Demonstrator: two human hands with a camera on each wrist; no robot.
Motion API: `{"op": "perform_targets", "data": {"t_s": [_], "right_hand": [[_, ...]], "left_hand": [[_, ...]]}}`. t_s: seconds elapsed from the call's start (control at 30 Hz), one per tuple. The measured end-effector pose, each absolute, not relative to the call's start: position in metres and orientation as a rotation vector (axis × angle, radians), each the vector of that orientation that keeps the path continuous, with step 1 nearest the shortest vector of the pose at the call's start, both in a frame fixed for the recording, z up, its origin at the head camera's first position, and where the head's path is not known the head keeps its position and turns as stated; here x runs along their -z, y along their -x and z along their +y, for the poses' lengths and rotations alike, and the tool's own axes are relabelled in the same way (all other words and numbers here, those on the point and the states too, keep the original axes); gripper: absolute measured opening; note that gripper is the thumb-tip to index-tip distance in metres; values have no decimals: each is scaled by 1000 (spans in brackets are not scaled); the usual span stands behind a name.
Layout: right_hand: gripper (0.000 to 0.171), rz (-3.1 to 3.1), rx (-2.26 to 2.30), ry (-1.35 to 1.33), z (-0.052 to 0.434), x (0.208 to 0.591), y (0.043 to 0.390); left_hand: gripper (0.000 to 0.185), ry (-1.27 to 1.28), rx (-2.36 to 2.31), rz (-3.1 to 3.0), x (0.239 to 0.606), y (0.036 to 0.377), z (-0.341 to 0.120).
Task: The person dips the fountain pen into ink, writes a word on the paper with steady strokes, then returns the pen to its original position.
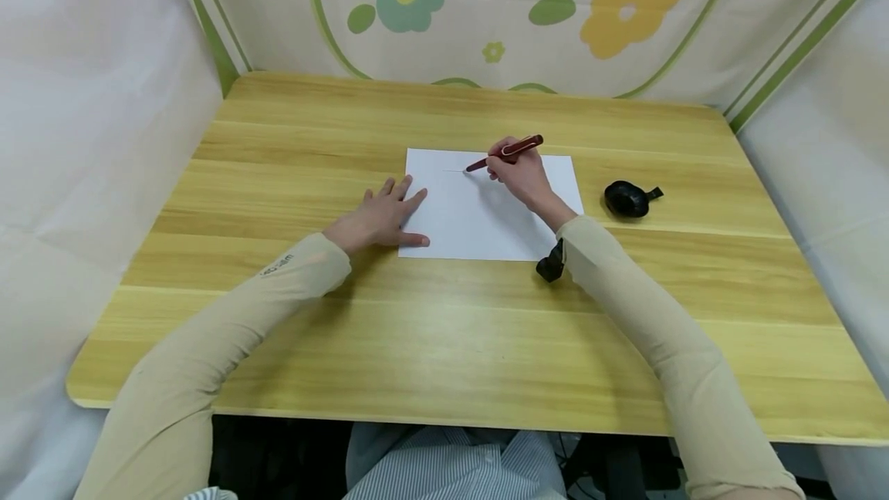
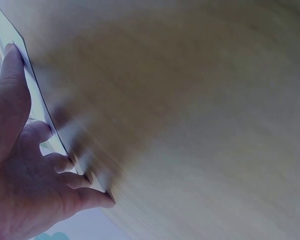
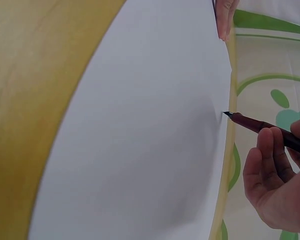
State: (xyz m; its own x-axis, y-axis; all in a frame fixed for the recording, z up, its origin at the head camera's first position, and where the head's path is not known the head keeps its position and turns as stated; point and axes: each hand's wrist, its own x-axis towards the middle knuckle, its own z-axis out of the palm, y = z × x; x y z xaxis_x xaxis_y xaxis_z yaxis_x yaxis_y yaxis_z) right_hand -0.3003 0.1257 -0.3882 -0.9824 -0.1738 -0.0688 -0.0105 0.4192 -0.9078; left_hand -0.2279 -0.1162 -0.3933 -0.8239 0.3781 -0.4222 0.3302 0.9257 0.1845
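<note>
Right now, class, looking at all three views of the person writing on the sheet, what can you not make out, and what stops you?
- Head view: the faint mark by the pen tip is too small to read.
- Head view: the black object on the table is too small to identify.
- Left wrist view: motion blur smears the left hand fingertips and the paper edge.
- Right wrist view: the frame edge cuts off the right hand, hiding its grip on the pen.
</note>
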Motion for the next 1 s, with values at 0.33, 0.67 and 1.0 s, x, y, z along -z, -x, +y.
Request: {"op": "perform_targets", "data": {"t_s": [0.33,0.67,1.0], "right_hand": [[17,2513,1653,156,133,388,298],[14,2541,1630,114,140,389,299],[16,2557,1647,111,151,392,298]], "left_hand": [[92,-518,-166,2625,395,228,-119],[92,-516,-193,2627,397,229,-123],[92,-529,-205,2626,397,228,-126]]}}
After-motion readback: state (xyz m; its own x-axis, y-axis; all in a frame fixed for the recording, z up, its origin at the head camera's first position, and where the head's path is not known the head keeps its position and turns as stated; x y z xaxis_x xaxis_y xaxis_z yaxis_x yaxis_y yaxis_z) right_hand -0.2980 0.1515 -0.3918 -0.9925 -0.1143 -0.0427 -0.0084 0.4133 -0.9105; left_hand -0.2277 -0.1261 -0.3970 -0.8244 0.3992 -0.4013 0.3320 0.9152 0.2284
